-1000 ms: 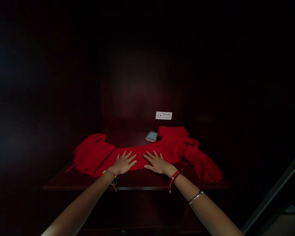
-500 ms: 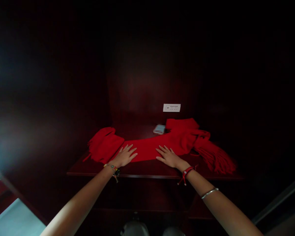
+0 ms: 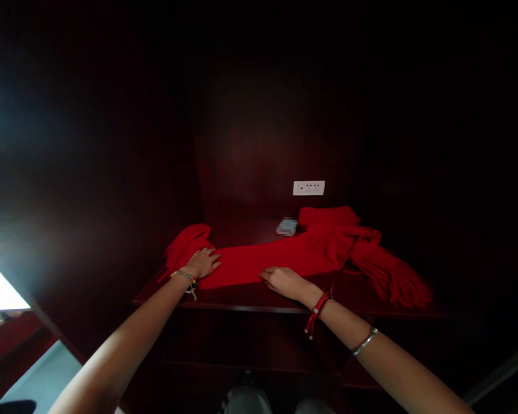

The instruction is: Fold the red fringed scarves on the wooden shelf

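Note:
A red fringed scarf (image 3: pixel 242 261) lies across the dark wooden shelf (image 3: pixel 250 296), its middle stretch flat and both ends bunched up. My left hand (image 3: pixel 202 263) rests on the scarf by the left bunch, fingers stretched out and lightly spread. At the scarf's front edge, right of the middle, my right hand (image 3: pixel 285 282) has its fingers pressed together, pinching the cloth there. The fingertips of this hand are partly hidden. Loose fringe (image 3: pixel 397 282) spreads over the shelf's right side.
Behind the scarf lies a small light-blue item (image 3: pixel 287 226), blurred out. A white wall socket (image 3: pixel 308 188) sits on the back panel. Dark side walls enclose the shelf, whose front edge (image 3: pixel 259 310) runs below my hands. A lower shelf edge (image 3: pixel 242 365) shows underneath.
My left hand has slid left along the scarf toward the left bunch. My right hand has gone from spread flat to closed at the scarf's front edge. The view has shifted slightly.

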{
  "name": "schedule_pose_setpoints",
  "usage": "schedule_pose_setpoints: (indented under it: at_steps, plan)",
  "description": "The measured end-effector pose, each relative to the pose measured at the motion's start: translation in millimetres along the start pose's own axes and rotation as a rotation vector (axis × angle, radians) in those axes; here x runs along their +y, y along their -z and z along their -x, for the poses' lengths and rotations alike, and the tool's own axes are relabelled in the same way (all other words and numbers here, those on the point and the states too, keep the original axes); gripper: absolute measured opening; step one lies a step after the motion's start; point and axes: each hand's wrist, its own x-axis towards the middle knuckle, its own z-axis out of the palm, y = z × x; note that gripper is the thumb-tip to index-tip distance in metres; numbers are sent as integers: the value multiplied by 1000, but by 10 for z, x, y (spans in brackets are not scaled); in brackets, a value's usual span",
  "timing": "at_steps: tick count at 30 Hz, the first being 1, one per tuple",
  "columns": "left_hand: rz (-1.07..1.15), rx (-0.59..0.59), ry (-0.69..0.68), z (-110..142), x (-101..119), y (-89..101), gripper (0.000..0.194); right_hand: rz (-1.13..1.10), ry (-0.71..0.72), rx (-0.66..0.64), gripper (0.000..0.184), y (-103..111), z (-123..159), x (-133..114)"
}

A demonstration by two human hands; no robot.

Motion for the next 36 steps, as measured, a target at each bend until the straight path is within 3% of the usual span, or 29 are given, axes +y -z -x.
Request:
schedule_pose_setpoints:
  at_steps: [3,6,9,13,18,23,27,30,33,36]
  plan:
    - [-29,-71,58,23,-121,-49,50,108,4,-12,29,-27,15,29]
    - [-52,-67,-9,-84,-64,10,50,183,11,-16,26,-20,40,77]
    - [4,-46,-127,-335,135,88,51,240,32,-13,22,19,47,84]
    - [156,-150,-145,-723,385,72,56,292,44,-8,22,53,21,76]
    - [237,-170,-45,-1014,325,-13,51,293,7,80,25,-20,-16,141]
    - [366,-206,-11,-1035,97,-12,32,263,-117,201,25,-113,-52,172]
    - [475,-216,-37,-1005,-38,0,37,276,-84,244,21,-129,-103,117]
    - [545,-293,-65,-1005,-130,31,47,328,-30,233,18,-118,-128,74]
    - [542,-404,-42,-1004,-140,160,38,318,-27,217,18,-62,-107,60]
    - [633,-374,-60,-1004,8,445,25,205,-144,252,20,72,-38,102]
